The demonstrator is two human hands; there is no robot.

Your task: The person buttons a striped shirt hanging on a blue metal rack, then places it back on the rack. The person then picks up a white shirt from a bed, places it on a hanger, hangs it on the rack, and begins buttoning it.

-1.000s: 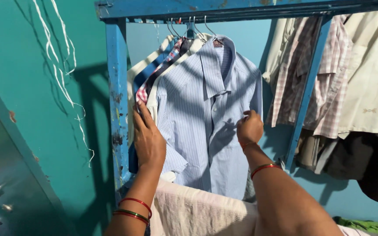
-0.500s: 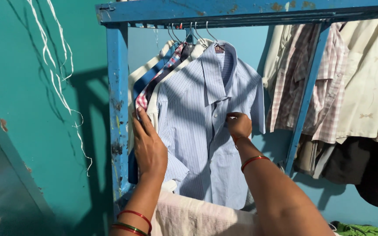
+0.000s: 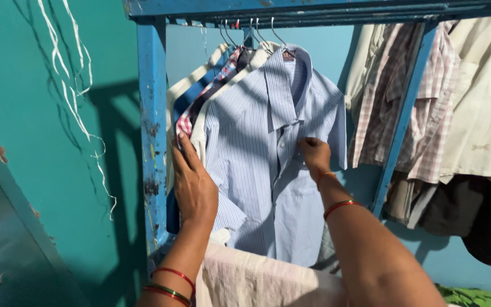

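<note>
A light blue striped shirt point(image 3: 257, 170) hangs on a hanger from a blue metal rack point(image 3: 152, 113), in front of several other hung shirts. My left hand point(image 3: 193, 185) lies flat with fingers extended against the shirt's left sleeve and the shirts behind it. My right hand point(image 3: 314, 153) pinches the shirt's front near the button placket, at chest height. Red and green bangles circle both wrists.
More shirts point(image 3: 427, 96), checked and cream, hang on the rack's right section behind a slanted blue bar point(image 3: 402, 113). A cream cloth point(image 3: 257, 278) lies below the shirts. A teal wall point(image 3: 58, 142) with white strings point(image 3: 78, 85) stands left, a metal door point(image 3: 1, 256) at lower left.
My right hand moved from the shirt's right edge inward to the button placket. My left hand stayed on the left sleeve.
</note>
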